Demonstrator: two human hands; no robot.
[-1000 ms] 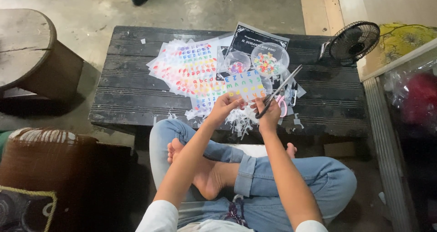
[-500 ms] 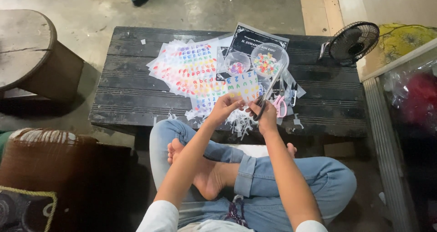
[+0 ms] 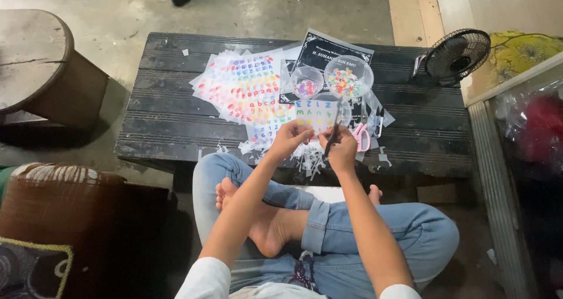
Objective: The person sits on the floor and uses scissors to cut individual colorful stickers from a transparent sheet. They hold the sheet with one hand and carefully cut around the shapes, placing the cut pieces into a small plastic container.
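I sit cross-legged before a low black wooden table (image 3: 176, 129). My left hand (image 3: 288, 139) pinches the lower edge of a clear sticker sheet (image 3: 315, 114) printed with coloured letters. Scissors (image 3: 335, 126) are gripped in my right hand (image 3: 342, 150), their blades upright against the sheet. More letter sheets (image 3: 246, 91) are spread on the table beyond my hands. Paper scraps (image 3: 306, 158) lie at the table's near edge under my hands.
Two clear round tubs, one small (image 3: 307, 81) and one larger (image 3: 348, 76), hold coloured bits. Pink-handled scissors (image 3: 362, 136) lie right of my hand. A black booklet (image 3: 328, 50), a small black fan (image 3: 457, 55), a round wooden stool (image 3: 41, 70) and a brown cushion (image 3: 64, 217) surround me.
The scissors, which pointed up to the right a second ago, have swung upright and closer to the sheet. My left hand stays on the sheet.
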